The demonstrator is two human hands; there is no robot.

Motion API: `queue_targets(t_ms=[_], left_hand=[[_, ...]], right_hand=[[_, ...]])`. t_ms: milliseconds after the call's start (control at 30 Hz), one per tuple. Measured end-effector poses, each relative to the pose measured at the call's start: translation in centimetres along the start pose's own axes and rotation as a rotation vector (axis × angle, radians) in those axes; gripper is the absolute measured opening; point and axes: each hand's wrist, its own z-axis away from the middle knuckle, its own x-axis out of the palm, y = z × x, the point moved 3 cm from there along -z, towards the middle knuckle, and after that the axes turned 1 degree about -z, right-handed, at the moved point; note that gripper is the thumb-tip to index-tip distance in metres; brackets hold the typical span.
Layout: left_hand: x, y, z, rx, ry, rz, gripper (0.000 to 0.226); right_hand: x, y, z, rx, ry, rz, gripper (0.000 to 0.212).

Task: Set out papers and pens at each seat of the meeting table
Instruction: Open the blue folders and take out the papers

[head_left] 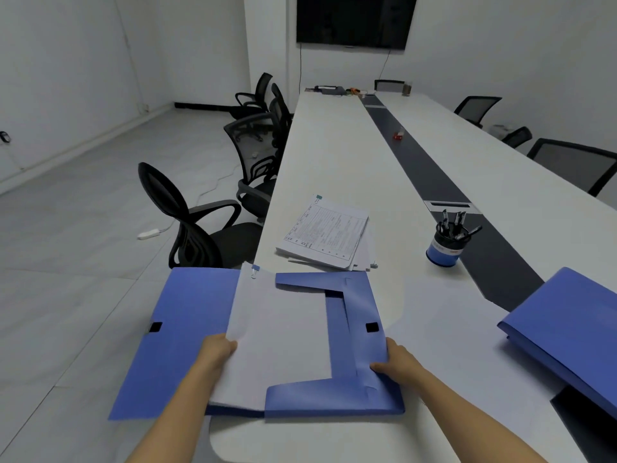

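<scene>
1. A sheaf of white papers (280, 329), clipped at its top-left corner, is being gripped at its left edge by the left hand (217, 354). The fingers are tucked under the edge, mostly out of sight.
2. The sheaf is lying inside an open blue file box (337, 392) at the near end of the white table (334, 155). The box's lid (187, 329) is hanging out past the table's left edge.
3. The box's right side is being held by the right hand (395, 362), with the thumb pressed on the flap and the other fingers curled round the edge.
4. A stack of printed forms (325, 233) is lying just beyond the box, untouched.
5. Black pens (455, 225) are standing in a blue pen pot (442, 257) beside the table's dark centre strip (420, 168).
6. A closed blue folder (574, 325) is lying at the right.
</scene>
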Motion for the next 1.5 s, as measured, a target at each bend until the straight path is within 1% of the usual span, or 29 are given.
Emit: queue_targets(t_ms=[67,200,267,367,433,500,533,567,600,633,667,700,733,767,800,833,867,900,967,1000,1033,1100,1200,1300,1400,1500], left_hand=[[-3.0,0.5,0.4,0.035,0.053,0.006,0.016],[-7.7,1.9,1.3,0.159,0.143,0.028,0.023],[-9.3,2.6,2.0,0.219,0.167,0.013,0.018],[-10.8,3.8,3.2,0.332,0.222,-0.038,0.016],[-11.3,4.7,4.2,0.401,0.246,-0.043,0.017],[-11.3,5.8,5.2,0.464,0.241,-0.02,0.016],[-11.1,6.4,5.8,0.483,0.23,0.011,0.015],[-10.8,6.8,6.1,0.49,0.207,0.069,0.016],[-10.2,7.3,6.5,0.483,0.174,0.143,0.017],[-9.6,7.7,6.7,0.474,0.14,0.217,0.019],[-8.9,8.0,7.0,0.462,0.107,0.274,0.021],[-8.0,8.3,7.0,0.446,0.071,0.317,0.022],[-7.1,8.4,6.9,0.42,0.036,0.354,0.021],[-6.1,8.4,6.7,0.39,0.001,0.383,0.019],[-5.1,8.4,6.5,0.358,-0.029,0.404,0.017],[-4.2,8.3,6.2,0.327,-0.052,0.42,0.015],[-3.2,8.3,5.9,0.294,-0.066,0.43,0.013],[-2.4,8.1,5.6,0.261,-0.077,0.431,0.012],[-0.8,7.8,5.2,0.205,-0.123,0.402,0.012],[-0.1,7.7,5.0,0.182,-0.153,0.374,0.014],[0.6,7.5,4.7,0.166,-0.172,0.331,0.019],[1.6,7.1,4.4,0.135,-0.149,0.285,0.032],[2.8,6.2,4.0,0.084,-0.137,0.41,0.053],[3.4,5.1,3.6,0.072,-0.129,0.374,0.053],[3.3,4.3,3.1,0.072,-0.059,0.349,0.045],[2.9,3.6,2.9,0.079,-0.004,0.315,0.034]], right_hand=[[0.0,0.0,0.0,-0.008,0.0,0.003,0.058],[0.2,0.2,-0.1,0.003,0.022,0.066,0.06],[0.3,0.1,-0.1,0.01,0.023,0.117,0.06],[0.3,-0.3,0.1,0.037,0.013,0.173,0.055],[-0.1,-0.8,0.5,0.06,-0.018,0.222,0.046],[-0.6,-1.8,1.2,0.074,-0.036,0.323,0.036],[-0.9,-2.6,1.8,0.073,-0.035,0.387,0.035],[-1.2,-3.6,2.3,0.049,0.012,0.426,0.04],[-1.6,-4.7,2.7,0.017,0.085,0.391,0.046],[-1.9,-5.9,3.0,-0.033,0.141,0.273,0.05],[-2.0,-7.1,3.4,-0.075,0.143,0.048,0.05],[-2.0,-8.6,3.9,-0.122,0.106,-0.242,0.046],[-1.8,-9.8,4.4,-0.127,0.027,-0.506,0.046],[-1.6,-11.0,5.1,-0.123,-0.071,-0.718,0.041],[-1.3,-11.7,5.2,-0.13,-0.147,-0.825,0.035],[-1.3,-12.4,5.7,-0.168,-0.182,-0.899,0.027],[-1.1,-12.4,5.5,-0.194,-0.171,-0.932,0.021],[-1.3,-12.6,5.8,-0.199,-0.137,-0.991,0.024],[-1.8,-12.0,5.3,-0.154,-0.043,-1.059,0.038],[-1.9,-11.3,4.8,-0.144,-0.027,-1.079,0.042],[-2.4,-11.2,4.9,-0.135,-0.02,-1.122,0.043],[-3.3,-10.7,4.6,-0.146,-0.024,-1.171,0.039],[-5.3,-10.8,3.7,-0.193,0.021,-1.251,0.034],[-8.7,-12.6,1.2,-0.24,0.072,-1.298,0.039],[-11.5,-14.0,-2.6,-0.207,0.028,-1.136,0.049],[-11.1,-12.8,-4.8,-0.036,-0.02,-0.86,0.058]])
